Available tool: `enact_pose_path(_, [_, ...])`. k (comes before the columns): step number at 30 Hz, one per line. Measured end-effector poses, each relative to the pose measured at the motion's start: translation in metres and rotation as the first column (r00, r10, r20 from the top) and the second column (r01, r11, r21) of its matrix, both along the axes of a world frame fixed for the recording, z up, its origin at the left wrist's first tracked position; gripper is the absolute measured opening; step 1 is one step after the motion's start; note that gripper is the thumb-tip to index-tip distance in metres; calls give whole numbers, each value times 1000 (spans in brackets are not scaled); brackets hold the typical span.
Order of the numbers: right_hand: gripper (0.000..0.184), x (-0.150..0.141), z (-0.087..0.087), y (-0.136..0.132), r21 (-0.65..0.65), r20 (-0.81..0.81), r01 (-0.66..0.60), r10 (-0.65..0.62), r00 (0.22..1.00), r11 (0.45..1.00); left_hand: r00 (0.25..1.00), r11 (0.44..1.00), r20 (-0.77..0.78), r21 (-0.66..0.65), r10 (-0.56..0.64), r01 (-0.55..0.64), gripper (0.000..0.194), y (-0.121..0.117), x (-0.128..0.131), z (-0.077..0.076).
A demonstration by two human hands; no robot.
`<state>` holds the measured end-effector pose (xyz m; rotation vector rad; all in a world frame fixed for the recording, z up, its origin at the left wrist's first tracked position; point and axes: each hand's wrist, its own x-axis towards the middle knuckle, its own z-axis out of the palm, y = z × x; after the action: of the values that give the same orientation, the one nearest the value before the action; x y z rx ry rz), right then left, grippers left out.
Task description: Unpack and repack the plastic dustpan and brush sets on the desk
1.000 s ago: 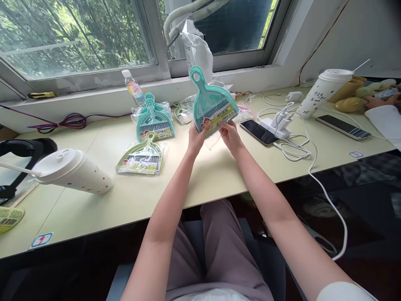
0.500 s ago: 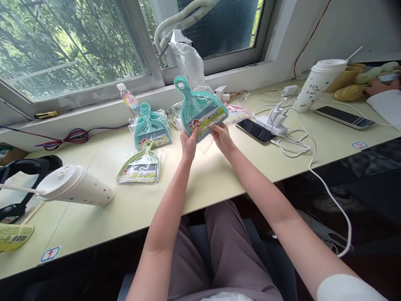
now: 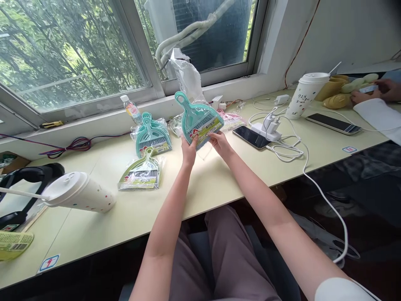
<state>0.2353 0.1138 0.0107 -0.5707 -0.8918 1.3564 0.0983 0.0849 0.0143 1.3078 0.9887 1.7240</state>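
Raised above the table is a teal dustpan and brush set (image 3: 198,115) with a printed label, its handle pointing up and to the left. My left hand (image 3: 189,152) grips its lower left edge, thumb on the front. At the lower right edge my right hand (image 3: 220,143) is closed on the same set, with clear plastic hanging below. On the table to the left lie more teal dustpan sets (image 3: 153,134) in clear wrap. Nearer me is a green wrapped dustpan set (image 3: 141,172). A pink wrapped set (image 3: 231,120) lies partly hidden behind the held one.
A white lidded cup (image 3: 83,192) stands left, another cup (image 3: 306,95) right. A phone (image 3: 251,137) lies by a charger with cables (image 3: 267,127); a second phone (image 3: 333,124) is farther right. A bottle (image 3: 131,109) stands near the window. Another person's hands (image 3: 365,97) are at far right.
The view has tilted slightly up and turned a little right. Both hands keep hold of the teal dustpan set, nearly unmoved. The other person's hands and sleeve show more at right.
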Motion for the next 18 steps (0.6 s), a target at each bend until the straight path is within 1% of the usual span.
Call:
enact_pose_path(3, [33, 2, -2, 0, 3, 8, -13, 13, 1000, 1000, 1000, 1000, 19, -21, -14, 14, 58, -2, 0, 1])
enact_pose_path(5, [33, 3, -4, 0, -3, 22, 0, 0, 1000, 1000, 997, 998, 54, -42, -51, 54, 60, -3, 2, 2])
enact_pose_path(8, [30, 5, -5, 1, -62, 71, 66, -62, 996, 996, 981, 983, 145, -115, -126, 143, 64, -5, 4, 1])
enact_pose_path(10, [27, 7, -5, 3, -113, 106, 77, -65, 992, 991, 969, 967, 199, -178, -146, 182, 65, -6, 4, 1])
enact_pose_path(12, [25, 8, -5, 6, -144, 148, 50, -29, 989, 988, 963, 957, 239, -229, -124, 180, 64, -5, 2, 2])
enact_pose_path(15, [24, 12, -9, 12, -126, 284, 22, 15, 959, 992, 955, 957, 294, -265, -37, 119, 58, -3, -8, 4])
enact_pose_path(17, [29, 15, -14, 14, -93, 437, 74, -27, 899, 993, 946, 958, 322, -281, 41, 54, 55, 0, -19, 6])
enact_pose_path(18, [29, 17, -17, 14, -55, 528, 133, -84, 845, 990, 937, 954, 339, -299, 78, 28, 54, 1, -26, 7])
